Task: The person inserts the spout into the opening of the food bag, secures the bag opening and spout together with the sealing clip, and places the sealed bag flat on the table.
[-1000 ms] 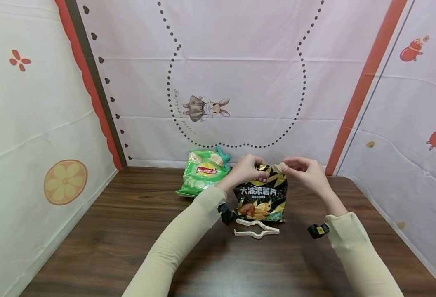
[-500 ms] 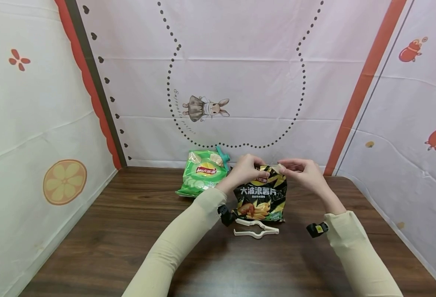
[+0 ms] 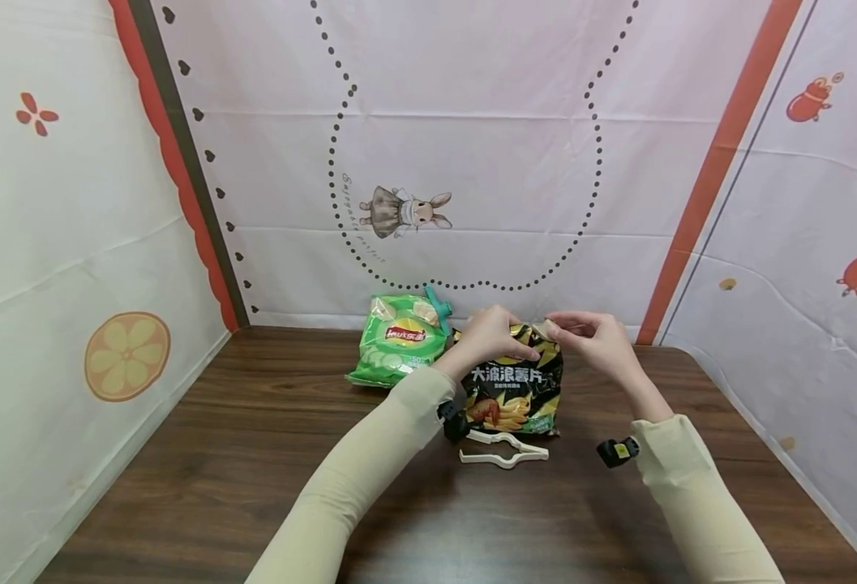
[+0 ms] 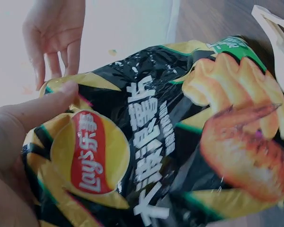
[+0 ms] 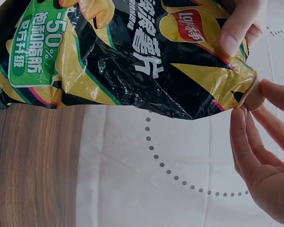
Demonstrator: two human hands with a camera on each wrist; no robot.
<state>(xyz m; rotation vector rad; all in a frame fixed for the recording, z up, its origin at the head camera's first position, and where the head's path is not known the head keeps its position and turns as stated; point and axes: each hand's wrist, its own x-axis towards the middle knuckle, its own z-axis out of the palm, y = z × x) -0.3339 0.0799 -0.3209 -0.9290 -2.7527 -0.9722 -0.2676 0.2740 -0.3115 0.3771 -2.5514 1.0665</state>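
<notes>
A black and yellow bag of potato chips (image 3: pixel 508 389) stands tilted on the table, its printed front towards me. My left hand (image 3: pixel 490 337) grips its top; in the left wrist view the thumb (image 4: pixel 47 106) lies across the front near the logo, other fingers hidden behind. At the bag's upper right corner, my right hand (image 3: pixel 596 345) pinches a small cream-coloured clip (image 5: pixel 253 97) between thumb and fingertips. The right wrist view shows this clip against the bag's edge; whether it is fastened I cannot tell.
Just in front of the bag lies a white tong-like frame (image 3: pixel 504 452) on the brown wooden table (image 3: pixel 267 454). A green chip bag (image 3: pixel 399 345) with a teal clip (image 3: pixel 439 310) stands at the back left. Patterned cloth (image 3: pixel 516 162) hangs behind.
My left hand has shifted slightly right along the bag's top, its thumb now further over the logo. The right hand has edged left with the cream clip. The green bag stays put.
</notes>
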